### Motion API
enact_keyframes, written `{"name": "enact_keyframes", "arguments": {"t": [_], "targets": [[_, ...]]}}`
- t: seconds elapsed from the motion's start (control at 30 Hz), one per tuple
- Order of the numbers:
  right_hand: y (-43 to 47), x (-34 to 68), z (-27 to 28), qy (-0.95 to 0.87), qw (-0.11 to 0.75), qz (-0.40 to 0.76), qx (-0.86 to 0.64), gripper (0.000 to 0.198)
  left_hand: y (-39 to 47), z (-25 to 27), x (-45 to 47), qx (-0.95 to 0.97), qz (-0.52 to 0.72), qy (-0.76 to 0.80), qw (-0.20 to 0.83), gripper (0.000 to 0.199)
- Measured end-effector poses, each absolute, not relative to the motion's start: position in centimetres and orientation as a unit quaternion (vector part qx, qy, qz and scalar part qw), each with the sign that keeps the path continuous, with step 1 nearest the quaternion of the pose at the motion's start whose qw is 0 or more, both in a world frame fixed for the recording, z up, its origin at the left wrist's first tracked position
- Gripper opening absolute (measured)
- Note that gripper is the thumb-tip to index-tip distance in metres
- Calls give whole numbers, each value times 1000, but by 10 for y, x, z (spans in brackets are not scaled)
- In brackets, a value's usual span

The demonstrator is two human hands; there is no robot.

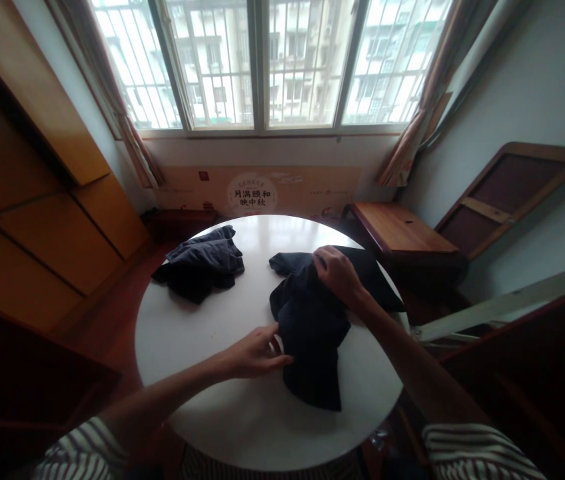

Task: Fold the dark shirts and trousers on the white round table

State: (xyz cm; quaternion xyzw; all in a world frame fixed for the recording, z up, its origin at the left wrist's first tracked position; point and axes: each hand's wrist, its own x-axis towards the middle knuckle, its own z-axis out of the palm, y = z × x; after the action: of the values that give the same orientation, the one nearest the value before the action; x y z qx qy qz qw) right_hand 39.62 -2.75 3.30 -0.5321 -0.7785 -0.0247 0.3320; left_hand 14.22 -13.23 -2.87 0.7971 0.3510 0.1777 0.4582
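A crumpled dark navy garment (pixel 312 327) lies on the right half of the round white table (pixel 197 373). My right hand (pixel 335 270) is on its far part, fingers curled down and closed on the cloth. At the garment's left edge is my left hand (pixel 257 350), its thumb and fingers apart and the tips touching or almost touching the fabric. Beneath my right wrist, a flat dark cloth (pixel 377 277) reaches the table's right edge; whether it is a separate piece I cannot tell. A bunched dark grey and black garment (pixel 205 260) lies at the table's far left.
Behind the table, a printed banner (pixel 252 190) runs below the barred window (pixel 262 67). A low wooden table (pixel 402 227) stands at the back right, near a leaning wooden frame (pixel 507 193). Yellow-brown cabinets (pixel 62 233) line the left wall.
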Motion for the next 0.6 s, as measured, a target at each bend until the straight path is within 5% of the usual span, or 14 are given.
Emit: {"name": "enact_keyframes", "arguments": {"t": [0.07,0.17,0.3,0.37,0.5,0.6], "targets": [[-58,407,26,-765,342,-11,-546,34,-130,-29,143,818,182,308,451,29],[-116,418,13,-781,282,121,-544,39,-131,-21,142,817,195,245,483,29],[-168,414,-6,-829,235,236,-450,94,-135,1,153,859,195,140,453,40],[-176,408,-14,-829,255,259,-426,80,-131,9,160,888,218,60,401,42],[-169,406,-24,-801,296,335,-397,17,-93,8,160,908,323,53,262,34],[-161,414,-35,-733,369,421,-388,28,-46,-2,150,903,371,167,136,37]]}}
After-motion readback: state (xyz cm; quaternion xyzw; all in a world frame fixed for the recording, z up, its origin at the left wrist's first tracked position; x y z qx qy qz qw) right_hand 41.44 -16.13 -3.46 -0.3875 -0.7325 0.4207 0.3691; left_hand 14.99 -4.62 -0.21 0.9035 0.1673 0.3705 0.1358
